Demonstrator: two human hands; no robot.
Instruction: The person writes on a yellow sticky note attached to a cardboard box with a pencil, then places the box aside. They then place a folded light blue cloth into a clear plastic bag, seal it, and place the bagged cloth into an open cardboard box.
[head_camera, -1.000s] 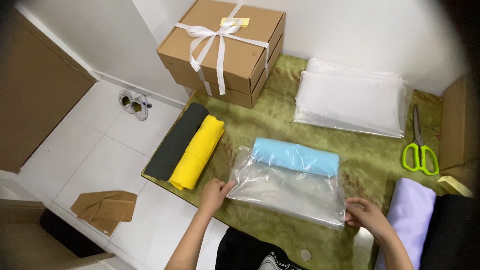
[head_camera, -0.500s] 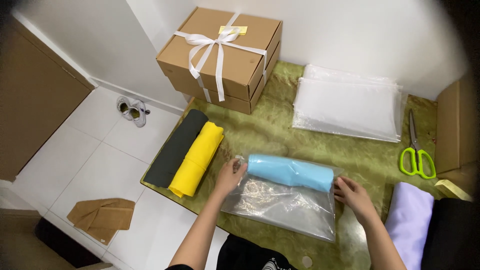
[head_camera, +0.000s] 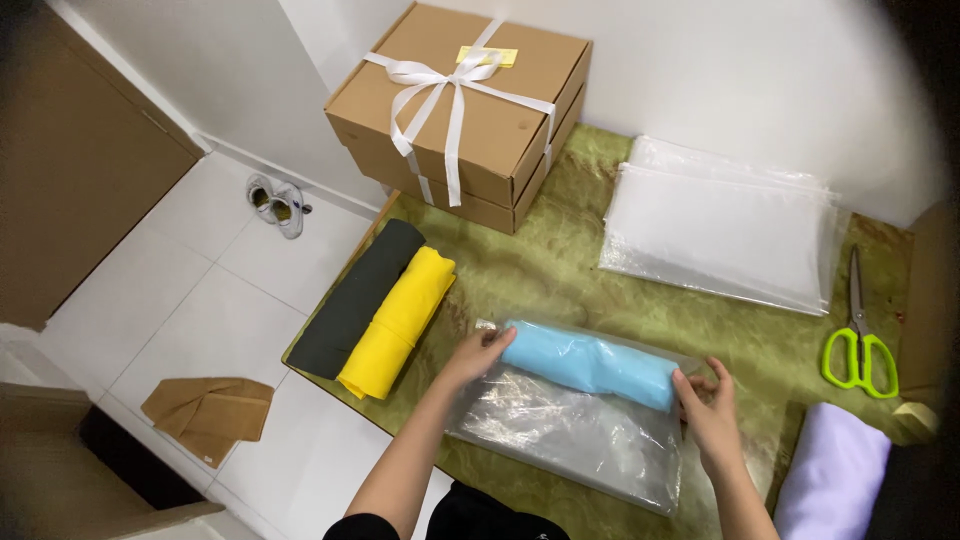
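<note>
A rolled light-blue cloth (head_camera: 590, 364) lies inside a clear plastic bag (head_camera: 575, 435) on the green marbled table (head_camera: 520, 270). My left hand (head_camera: 476, 354) grips the roll's left end through the bag. My right hand (head_camera: 708, 413) holds the roll's right end, fingers curled over the plastic. The loose part of the bag lies flat toward me, below the roll.
A yellow roll (head_camera: 398, 322) and a dark green roll (head_camera: 358, 298) lie at the table's left edge. Behind stand a ribboned cardboard box (head_camera: 460, 105) and a stack of clear bags (head_camera: 722, 230). Green scissors (head_camera: 858, 340) and lilac cloth (head_camera: 830, 475) are right. Shoes (head_camera: 276, 203) sit on the floor.
Both hands moved from the bag's near corners up to the ends of the blue roll, and the bag has been drawn in around it.
</note>
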